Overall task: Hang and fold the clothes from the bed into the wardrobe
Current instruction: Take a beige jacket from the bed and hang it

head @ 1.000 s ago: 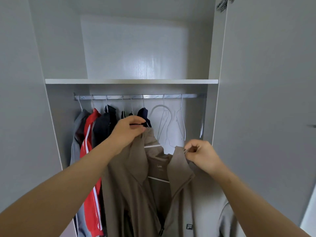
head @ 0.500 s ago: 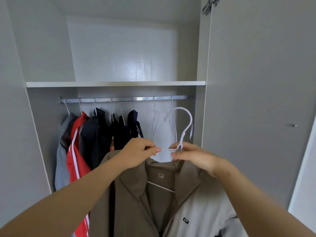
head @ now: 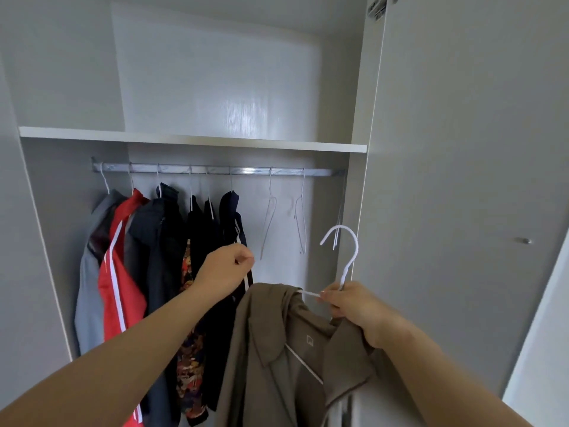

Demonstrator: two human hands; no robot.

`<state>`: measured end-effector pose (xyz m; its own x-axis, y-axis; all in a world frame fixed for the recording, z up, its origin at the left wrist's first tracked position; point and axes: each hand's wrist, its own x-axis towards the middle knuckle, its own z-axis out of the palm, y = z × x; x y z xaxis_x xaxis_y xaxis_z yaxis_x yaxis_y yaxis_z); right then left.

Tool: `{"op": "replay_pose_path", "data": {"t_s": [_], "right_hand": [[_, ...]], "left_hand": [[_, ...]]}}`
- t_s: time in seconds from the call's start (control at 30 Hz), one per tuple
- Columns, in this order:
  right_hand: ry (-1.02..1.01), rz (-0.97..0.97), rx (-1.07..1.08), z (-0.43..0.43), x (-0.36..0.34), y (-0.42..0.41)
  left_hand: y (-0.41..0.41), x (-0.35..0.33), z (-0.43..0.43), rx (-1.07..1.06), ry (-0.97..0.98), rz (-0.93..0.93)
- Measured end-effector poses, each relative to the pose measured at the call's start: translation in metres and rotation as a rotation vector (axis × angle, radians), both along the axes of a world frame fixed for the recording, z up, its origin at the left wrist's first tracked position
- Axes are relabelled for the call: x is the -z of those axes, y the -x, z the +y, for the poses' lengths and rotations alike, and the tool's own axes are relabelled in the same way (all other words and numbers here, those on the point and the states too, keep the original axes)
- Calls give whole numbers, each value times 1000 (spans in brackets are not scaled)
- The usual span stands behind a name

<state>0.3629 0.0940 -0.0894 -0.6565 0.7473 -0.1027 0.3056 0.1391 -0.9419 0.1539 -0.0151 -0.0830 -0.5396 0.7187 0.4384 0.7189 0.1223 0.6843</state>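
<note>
Right hand [head: 354,309] grips the hanger [head: 349,266] at its neck, jacket [head: 277,349] hanging — the rail [head: 215,170] runs nine-to-three, eleven o'clock above; left hand [head: 224,272] curled, contents unclear.

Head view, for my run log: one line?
right hand: grips white hanger with brown jacket | left hand: curled by navy garment, hold unclear | rail: not hooked yet

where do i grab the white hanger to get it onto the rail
Grip the white hanger at its bare neck, just under the hook, from below on the right, as the right hand does. The brown jacket drapes its arms, and the hook stands upright with its tip leftward, so a low grip leaves it free for the rail.
</note>
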Motion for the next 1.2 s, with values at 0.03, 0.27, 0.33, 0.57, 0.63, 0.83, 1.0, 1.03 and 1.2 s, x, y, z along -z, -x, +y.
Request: {"op": "replay_pose_path", "data": {"t_s": [0.03,0.27,0.33,0.57,0.63,0.83,1.0,1.03,1.2], "right_hand": [[30,0,26,0,1,5],[124,32,164,14,-3,40],[99,43,180,24,-3,52],[-23,-5,176,54,-1,122],[-4,-4,140,58,1,146],[55,-18,148,69,4,213],[-1,-32,275,85,1,256],[-2,-32,302,88,0,264],[23,45,340,98,-11,289]], "left_hand": [[6,4,1,-26,11,-27],[52,12,18,-138,134,-84],[66,10,30,-122,156,-61],[135,11,92,-56,288,108],[152,16,108,-61,357,163],[200,18,146,95,769,650],[235,22,153,109,886,721],[244,23,152,102,882,728],[273,27,152,65,736,743]]}}
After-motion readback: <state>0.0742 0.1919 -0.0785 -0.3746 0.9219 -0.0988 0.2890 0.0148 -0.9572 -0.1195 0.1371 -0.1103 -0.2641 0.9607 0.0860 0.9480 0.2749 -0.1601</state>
